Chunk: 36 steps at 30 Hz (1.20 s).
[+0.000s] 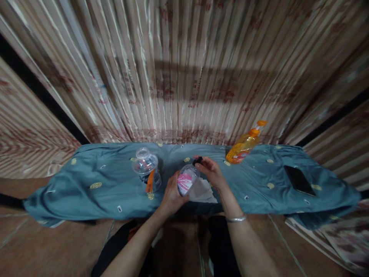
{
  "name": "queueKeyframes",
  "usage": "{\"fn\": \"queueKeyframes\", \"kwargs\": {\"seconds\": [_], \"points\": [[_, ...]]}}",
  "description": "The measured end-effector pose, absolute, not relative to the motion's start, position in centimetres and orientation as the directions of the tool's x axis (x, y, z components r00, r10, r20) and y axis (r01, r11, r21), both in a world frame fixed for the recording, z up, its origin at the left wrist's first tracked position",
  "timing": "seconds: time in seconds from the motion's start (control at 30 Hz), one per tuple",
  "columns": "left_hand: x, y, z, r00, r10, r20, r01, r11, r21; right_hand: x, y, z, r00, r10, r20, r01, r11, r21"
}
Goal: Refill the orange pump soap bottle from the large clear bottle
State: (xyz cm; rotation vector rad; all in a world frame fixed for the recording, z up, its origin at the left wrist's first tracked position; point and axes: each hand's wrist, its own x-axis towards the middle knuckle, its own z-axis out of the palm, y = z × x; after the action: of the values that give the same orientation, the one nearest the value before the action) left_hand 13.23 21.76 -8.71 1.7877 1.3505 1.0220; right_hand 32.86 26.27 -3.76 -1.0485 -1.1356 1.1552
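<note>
Here the left hand (pixel 172 196) grips the pink-labelled bottle (pixel 186 181) over the table (pixel 86 181), neck tilted away toward the orange dispenser (pixel 244 145); the right hand's (pixel 211 169) fingers pinch its dark cap (pixel 197 160).

Two bare forearms seen from below frame edge, no sleeves worn on either. Left hand (pixel 172 194): no ring, watch or band visible. Right hand (pixel 211 169): fingers bare; thin silver-coloured bangle (pixel 235 219) worn at wrist, plain, smooth, slightly loose. Nails not discernible through blur. Dark garment, likely black trousers, seen over legs (pixel 121 246) below arms; small orange patch noted near left knee, detail unclear.
</note>
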Motion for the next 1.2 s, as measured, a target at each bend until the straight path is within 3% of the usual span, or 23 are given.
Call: {"fn": "queueKeyframes", "kwargs": {"seconds": [0.17,0.4,0.63,0.9,1.0,1.07,1.13,1.2], "points": [[13.2,21.9,-9.1,0.141,0.969,0.202,0.457,-0.245,0.855,33.3,25.6,-3.3,-0.034,0.992,0.124,-0.172,0.116,-0.978],[13.3,21.7,-8.8,0.169,0.968,0.187,0.477,-0.247,0.843,33.6,26.0,-3.8,0.091,0.987,0.131,-0.062,0.137,-0.989],[13.4,21.6,-8.0,0.185,0.965,0.188,0.484,-0.256,0.837,34.2,24.9,-2.7,-0.033,0.996,0.082,-0.112,0.078,-0.991],[13.3,21.6,-8.3,0.167,0.967,0.192,0.461,-0.248,0.852,35.8,25.1,-2.6,0.117,0.983,0.145,-0.084,0.155,-0.984],[13.0,21.8,-8.6,0.141,0.970,0.200,0.445,-0.242,0.862,38.4,25.5,-3.6,0.218,0.961,0.170,0.073,0.157,-0.985],[12.8,22.0,-8.7,0.115,0.972,0.204,0.436,-0.234,0.869,40.6,25.4,-4.4,0.254,0.951,0.178,0.306,0.096,-0.947],[12.6,22.2,-8.7,0.086,0.975,0.205,0.426,-0.222,0.877,42.6,25.0,-5.3,0.236,0.960,0.154,0.567,-0.007,-0.823],[12.3,22.4,-8.5,0.062,0.976,0.208,0.412,-0.215,0.886,44.1,24.3,-6.1,0.204,0.977,0.067,0.774,-0.119,-0.622]]}}
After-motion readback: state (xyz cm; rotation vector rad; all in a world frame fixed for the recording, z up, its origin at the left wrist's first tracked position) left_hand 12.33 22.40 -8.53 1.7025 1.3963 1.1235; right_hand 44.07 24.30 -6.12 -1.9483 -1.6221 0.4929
